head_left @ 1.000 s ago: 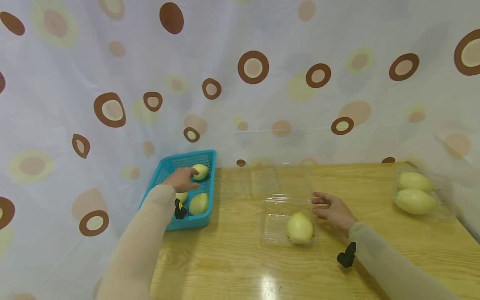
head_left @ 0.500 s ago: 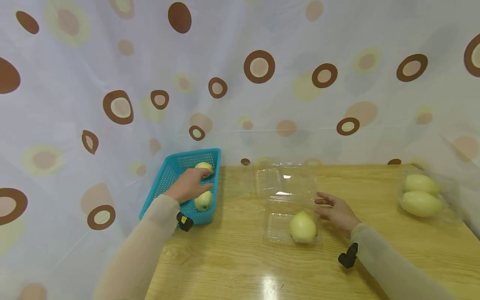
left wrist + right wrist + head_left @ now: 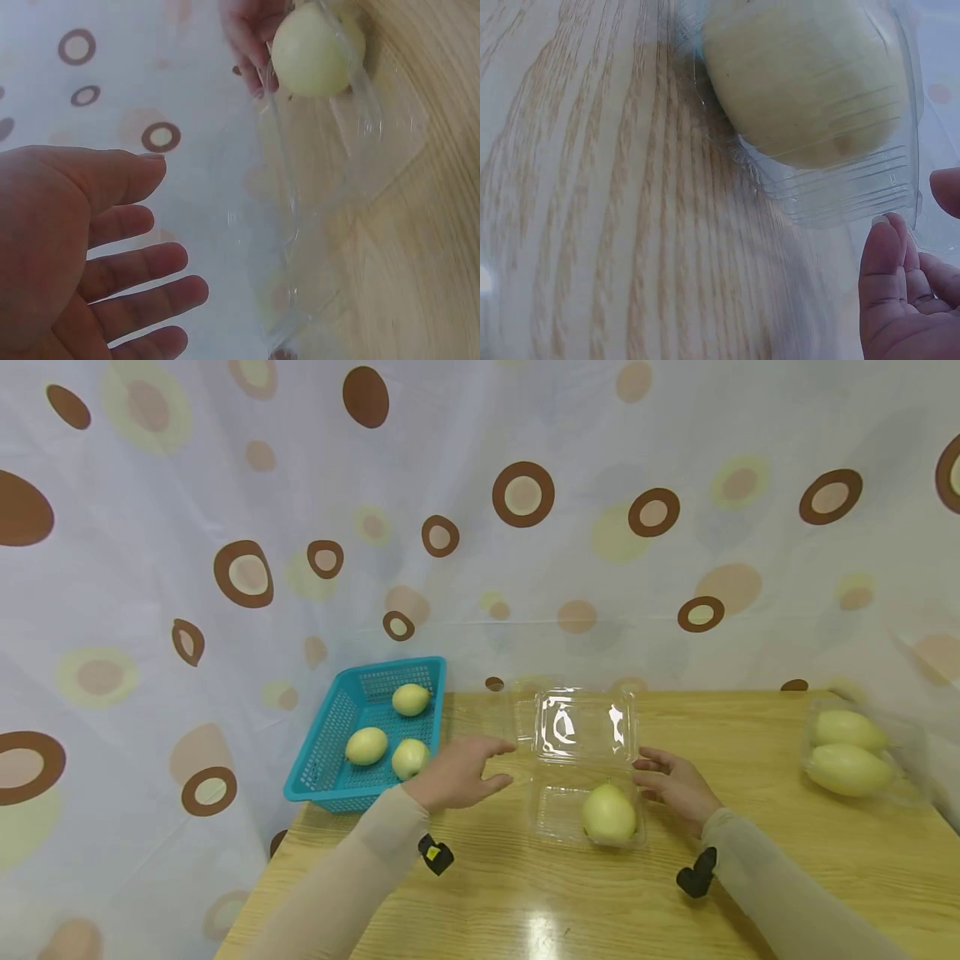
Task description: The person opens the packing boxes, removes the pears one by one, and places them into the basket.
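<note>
A clear plastic clamshell box (image 3: 558, 814) lies with its lid (image 3: 585, 727) folded back on the wooden table. In the right half of its base sits a pale yellow, rounded fruit (image 3: 609, 815). My left hand (image 3: 463, 772) hovers between the basket and the box, fingers spread apart and nothing held; the left wrist view shows its separated fingers (image 3: 142, 270). My right hand (image 3: 678, 789) is at the box's right side, its fingertips (image 3: 881, 240) by the ribbed wall and its thumb held apart. Whether those fingertips touch the plastic I cannot tell.
At the left stands a blue plastic basket (image 3: 322, 777) with three similar fruits (image 3: 366, 747) inside. Another clear box (image 3: 903, 760) on the far right holds two fruits (image 3: 847, 770). A patterned curtain (image 3: 450, 485) hangs behind the table (image 3: 480, 885).
My left hand has come out of the basket without a fruit and moved right toward the box. My right hand has stayed beside the box. The view has shifted slightly.
</note>
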The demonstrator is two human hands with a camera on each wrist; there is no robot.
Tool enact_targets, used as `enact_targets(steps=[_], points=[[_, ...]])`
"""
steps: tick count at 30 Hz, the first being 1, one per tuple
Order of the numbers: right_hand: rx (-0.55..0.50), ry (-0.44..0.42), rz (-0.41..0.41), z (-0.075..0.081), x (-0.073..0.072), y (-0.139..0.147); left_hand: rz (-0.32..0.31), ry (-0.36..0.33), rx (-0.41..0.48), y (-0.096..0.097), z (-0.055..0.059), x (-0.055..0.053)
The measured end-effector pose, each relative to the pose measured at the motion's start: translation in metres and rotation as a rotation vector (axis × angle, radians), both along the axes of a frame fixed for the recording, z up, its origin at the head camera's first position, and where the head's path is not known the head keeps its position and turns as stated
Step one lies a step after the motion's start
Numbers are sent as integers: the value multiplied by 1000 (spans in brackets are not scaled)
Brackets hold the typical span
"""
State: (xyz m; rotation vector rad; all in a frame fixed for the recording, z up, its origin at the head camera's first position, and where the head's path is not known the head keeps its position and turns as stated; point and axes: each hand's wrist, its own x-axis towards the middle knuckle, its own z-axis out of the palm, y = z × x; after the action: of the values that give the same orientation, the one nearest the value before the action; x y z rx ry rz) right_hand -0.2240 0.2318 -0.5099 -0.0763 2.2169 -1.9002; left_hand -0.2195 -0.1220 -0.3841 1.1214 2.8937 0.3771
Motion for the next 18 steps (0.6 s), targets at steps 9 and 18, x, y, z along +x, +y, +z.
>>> enact_targets(steps=[9, 18], points=[[-23, -5, -15, -6, -1, 1, -30, -27, 26, 42, -23, 10], [-25, 2, -34, -8, 1, 4, 11, -131, 70, 71, -42, 4]])
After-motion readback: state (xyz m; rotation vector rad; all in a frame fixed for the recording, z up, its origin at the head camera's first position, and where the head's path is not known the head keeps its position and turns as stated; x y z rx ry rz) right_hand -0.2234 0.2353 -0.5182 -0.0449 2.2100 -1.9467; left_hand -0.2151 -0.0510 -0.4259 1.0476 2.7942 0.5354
